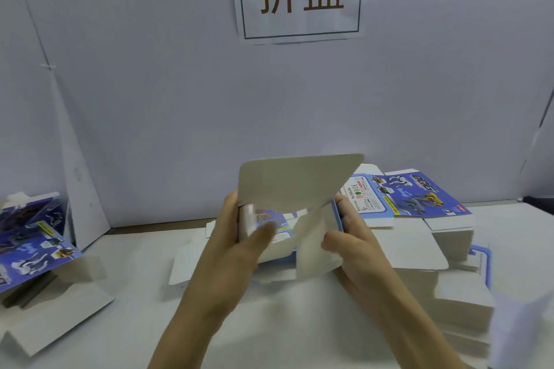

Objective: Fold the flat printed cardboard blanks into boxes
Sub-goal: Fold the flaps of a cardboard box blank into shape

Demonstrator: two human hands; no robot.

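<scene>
Operator's log, body in view on my head-camera feed:

1. Left hand [236, 244]: bare. The thumb [261, 234] is softened by blur, its outline smooth and tapered.
2. Right hand [356, 249]: bare, with slim fingers. The thumb tip [329, 244] is rounded.
3. Left forearm [192, 317]: bare skin along all of its visible length, slender, and cut off by the lower edge of my picture.
4. Right forearm [419, 329]: bare in the same way and similar in build.
5. Nails and fine skin detail: too blurred for me to record.
</scene>
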